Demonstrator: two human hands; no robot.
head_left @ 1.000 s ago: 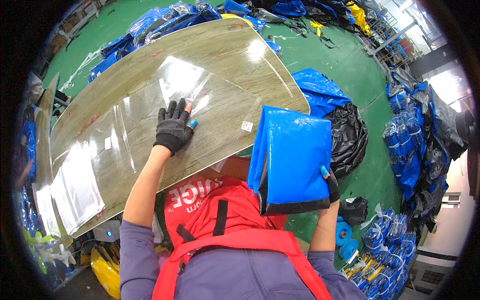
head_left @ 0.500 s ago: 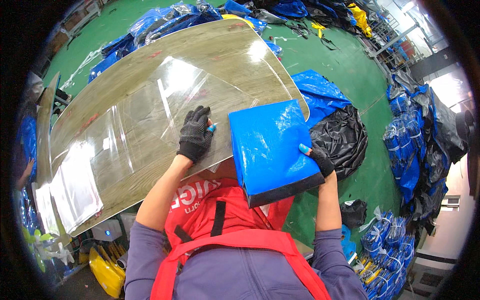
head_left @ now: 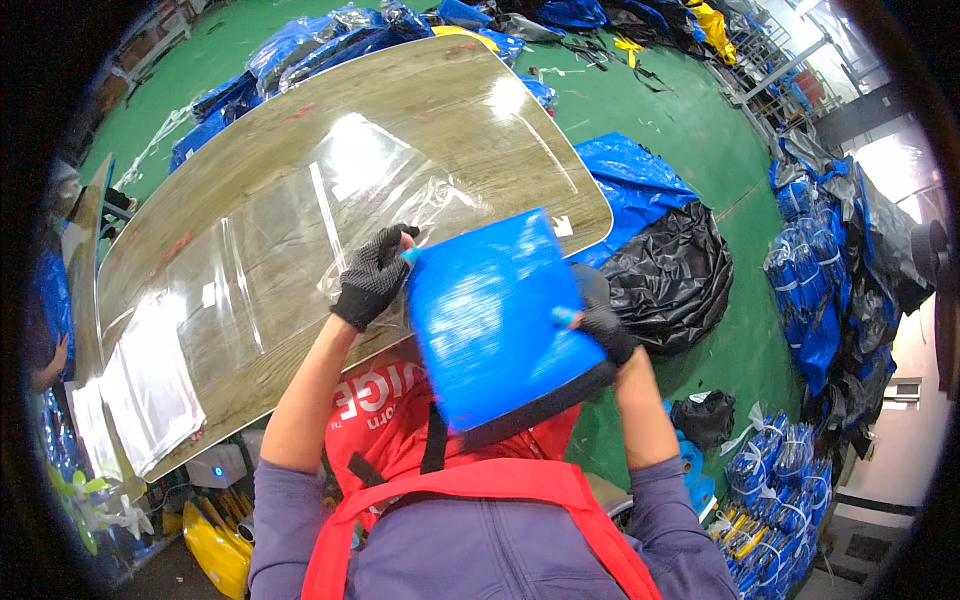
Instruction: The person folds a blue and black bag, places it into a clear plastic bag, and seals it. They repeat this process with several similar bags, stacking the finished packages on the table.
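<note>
My right hand (head_left: 606, 325), in a black fingerless-tipped glove, grips the right side of a folded blue tarp (head_left: 490, 310) with a black band along its near edge. The tarp is tilted above the table's near edge, in front of my red apron. My left hand (head_left: 372, 278), in a black dotted glove with blue tape on the thumb, is closed, thumb against fingers, on a clear plastic bag (head_left: 440, 195). The bag's film is wrinkled and partly raised around that hand. The tarp's upper left corner is close to my left thumb.
The wood-patterned table (head_left: 400, 90) carries more clear bags (head_left: 160, 385) at its left end. Blue and black sheeting (head_left: 665, 270) lies on the green floor to the right. Tied blue bundles (head_left: 775, 490) stand at the lower right; yellow packets (head_left: 215, 545) sit below the table.
The folded tarp has moved left and turned, held in my right hand. My left hand has gone from lying flat on the clear bag to pinching it, and the film has wrinkled up.
</note>
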